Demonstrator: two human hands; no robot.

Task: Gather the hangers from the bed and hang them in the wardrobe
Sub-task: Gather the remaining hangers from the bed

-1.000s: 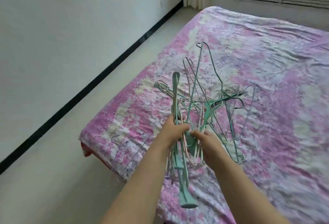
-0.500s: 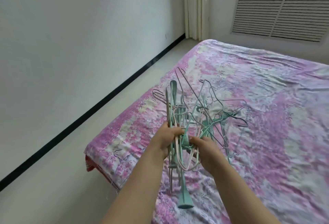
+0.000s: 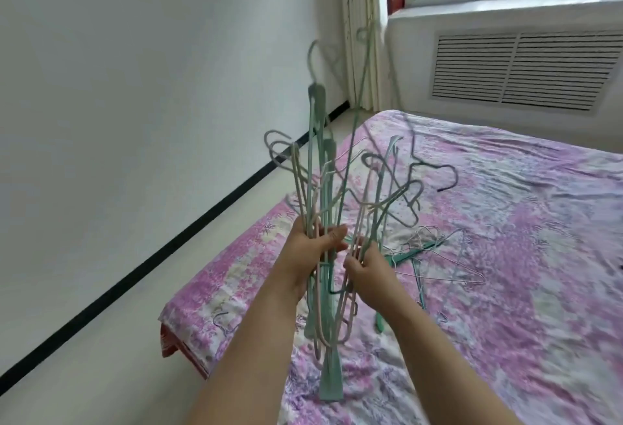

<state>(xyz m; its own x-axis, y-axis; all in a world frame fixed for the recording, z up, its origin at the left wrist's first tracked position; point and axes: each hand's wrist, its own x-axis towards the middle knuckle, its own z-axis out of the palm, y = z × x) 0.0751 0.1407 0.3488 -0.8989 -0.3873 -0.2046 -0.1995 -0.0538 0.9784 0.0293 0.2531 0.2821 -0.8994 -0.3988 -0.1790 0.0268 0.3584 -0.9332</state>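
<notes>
No text, label, brand or number can be read anywhere.

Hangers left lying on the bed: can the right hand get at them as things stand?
Probably not yet: the right hand grips the bundle. The loose hangers lie uncovered beside it.

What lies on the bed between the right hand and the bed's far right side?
Head view: loose hangers lie on the bed beyond the right hand.

Two hands [image 3: 340,256], one bed [image 3: 505,256], many tangled hangers [image 3: 323,195]
</notes>
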